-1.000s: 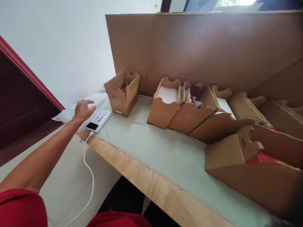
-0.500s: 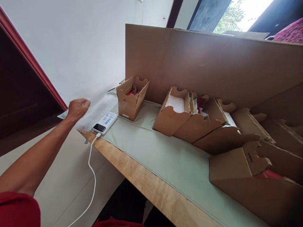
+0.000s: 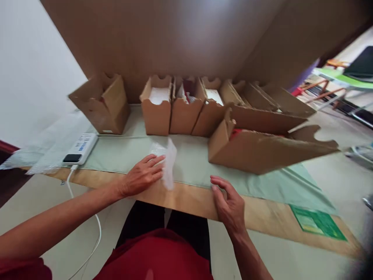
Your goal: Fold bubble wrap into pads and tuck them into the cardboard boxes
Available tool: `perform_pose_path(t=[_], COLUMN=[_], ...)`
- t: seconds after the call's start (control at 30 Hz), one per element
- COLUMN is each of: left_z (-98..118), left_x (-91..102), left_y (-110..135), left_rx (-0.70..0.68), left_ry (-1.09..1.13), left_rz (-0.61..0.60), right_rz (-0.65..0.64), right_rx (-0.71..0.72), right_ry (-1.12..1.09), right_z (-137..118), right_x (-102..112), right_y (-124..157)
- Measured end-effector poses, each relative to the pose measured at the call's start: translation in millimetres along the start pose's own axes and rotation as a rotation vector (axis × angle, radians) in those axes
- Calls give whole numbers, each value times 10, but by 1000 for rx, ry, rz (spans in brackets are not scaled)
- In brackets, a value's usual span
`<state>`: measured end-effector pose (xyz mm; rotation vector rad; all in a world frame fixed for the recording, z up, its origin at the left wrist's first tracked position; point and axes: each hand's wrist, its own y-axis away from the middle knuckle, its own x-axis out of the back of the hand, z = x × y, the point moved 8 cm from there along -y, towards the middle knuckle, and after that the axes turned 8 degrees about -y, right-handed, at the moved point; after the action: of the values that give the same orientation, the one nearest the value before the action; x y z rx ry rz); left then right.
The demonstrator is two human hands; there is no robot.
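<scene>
My left hand (image 3: 145,175) lies over the near part of the table, fingers stretched out and touching a small translucent plastic piece (image 3: 169,163). That piece stands partly raised beside the fingertips, its edge smeared by motion; a thinner clear part reaches out behind the fingers. Further right, my right hand (image 3: 229,200) rests at the wooden table edge (image 3: 198,198), fingers loosely curved and thumb apart, with nothing visible in it. Closest to the right hand is a long cardboard bin (image 3: 244,151) with something red inside.
Behind the hands stands a row of cardboard bins, one with white sheets (image 3: 159,96). A separate bin (image 3: 107,112) is at the left. Clear bubble wrap (image 3: 43,149) and a white power bank (image 3: 83,147) with a cable lie left. A green packet (image 3: 317,221) lies right.
The view has swung right and down. My left hand, a fist by the bubble wrap before, is now at the table's middle with the plastic piece at its fingers. My right hand has come into view.
</scene>
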<state>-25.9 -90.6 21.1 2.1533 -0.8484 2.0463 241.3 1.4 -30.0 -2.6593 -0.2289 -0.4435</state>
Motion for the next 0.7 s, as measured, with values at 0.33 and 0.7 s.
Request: perform_pose_path(t=[0.33, 0.7], left_z=[-273, -464], left_x=[-333, -416], left_y=[-31, -171], left_rx=[166, 272], left_ry=[129, 55], left_rz=[-97, 40], right_rz=[-151, -304], right_rx=[13, 314], right_ry=[22, 524], right_z=[-23, -161], right_x=[54, -541], right_y=[-225, -499])
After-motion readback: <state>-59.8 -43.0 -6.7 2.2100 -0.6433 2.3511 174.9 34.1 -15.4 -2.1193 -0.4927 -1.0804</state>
